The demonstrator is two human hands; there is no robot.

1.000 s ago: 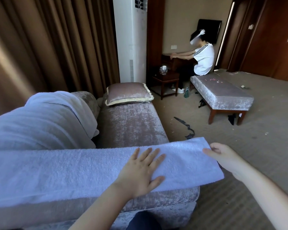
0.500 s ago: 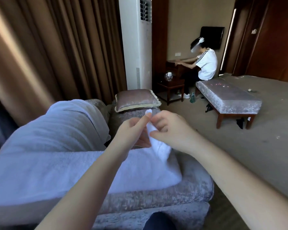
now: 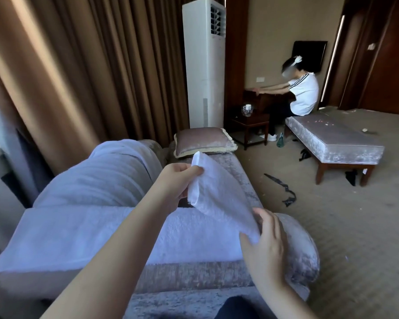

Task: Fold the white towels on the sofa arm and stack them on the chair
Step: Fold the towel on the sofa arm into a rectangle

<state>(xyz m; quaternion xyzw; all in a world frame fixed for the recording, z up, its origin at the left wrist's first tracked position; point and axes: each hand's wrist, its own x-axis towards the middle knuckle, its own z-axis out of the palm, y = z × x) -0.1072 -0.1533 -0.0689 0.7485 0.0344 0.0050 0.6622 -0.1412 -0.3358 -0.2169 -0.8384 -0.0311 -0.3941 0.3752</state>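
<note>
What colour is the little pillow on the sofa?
The pillow is shiny mauve-grey with a cream fringe, seen in the head view.

Hotel-like room: sofa [image 3: 217, 272], curtains [image 3: 78, 65], bench [image 3: 336, 143], standing air conditioner [image 3: 204, 65].

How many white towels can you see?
2: one towel lies along the sofa arm, its end held by the left hand and right hand; a heaped towel sits behind it and may hide more.

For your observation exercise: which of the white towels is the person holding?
The flat towel along the sofa arm: left hand and right hand grip its lifted end. The heaped towel behind lies untouched.
</note>
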